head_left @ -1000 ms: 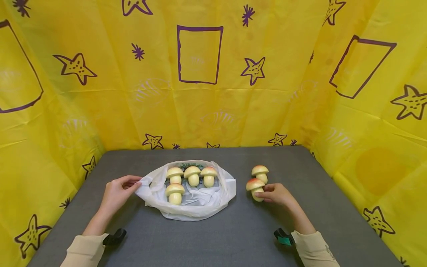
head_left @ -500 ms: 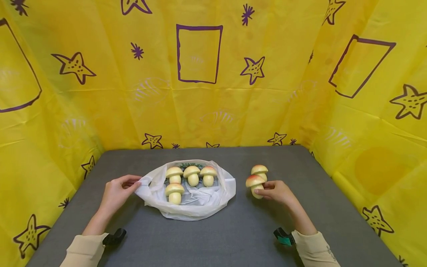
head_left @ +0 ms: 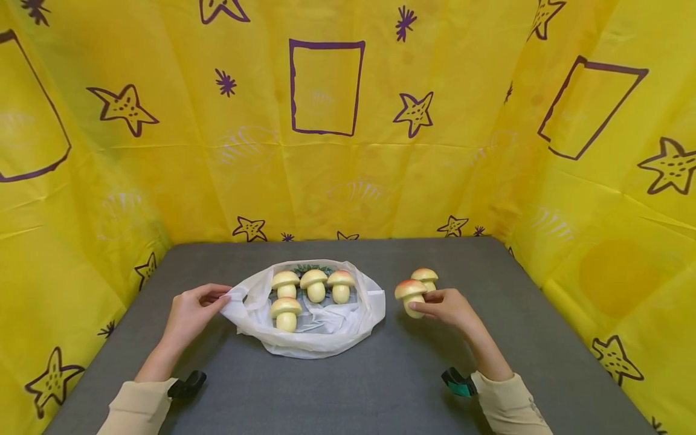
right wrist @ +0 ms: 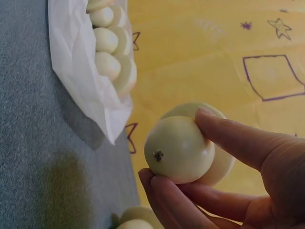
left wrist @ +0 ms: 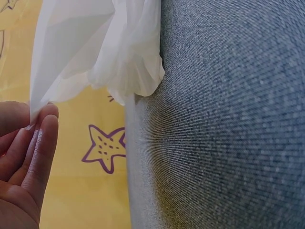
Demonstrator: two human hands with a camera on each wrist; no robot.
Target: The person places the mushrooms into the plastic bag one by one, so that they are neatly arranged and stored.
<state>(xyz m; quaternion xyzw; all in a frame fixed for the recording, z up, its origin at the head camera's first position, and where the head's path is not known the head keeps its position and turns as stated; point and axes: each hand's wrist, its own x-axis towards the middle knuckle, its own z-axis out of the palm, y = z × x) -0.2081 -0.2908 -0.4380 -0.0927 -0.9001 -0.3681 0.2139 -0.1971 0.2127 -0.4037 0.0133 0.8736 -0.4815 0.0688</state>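
A white plastic bag (head_left: 315, 347) lies open on the table with several toy mushrooms (head_left: 286, 314) inside. My left hand (head_left: 193, 311) pinches the left corner of its rim between thumb and fingers, as the left wrist view also shows. My right hand (head_left: 448, 307) grips another toy mushroom (head_left: 410, 290) by its pale stem, cap up, to the right of the bag. In the right wrist view the underside of that mushroom's stem (right wrist: 178, 150) faces the camera, lifted off the table. One more mushroom (head_left: 426, 276) stands just behind the held one, partly hidden.
The grey cloth-covered table (head_left: 337, 399) runs back to a yellow curtain (head_left: 326, 169) with purple star drawings, which also closes off both sides. Dark bands with small devices (head_left: 187, 385) sit at both wrists.
My right hand has lifted the mushroom and carried it a little up and left toward the bag. The left hand keeps its pinch on the bag's rim.
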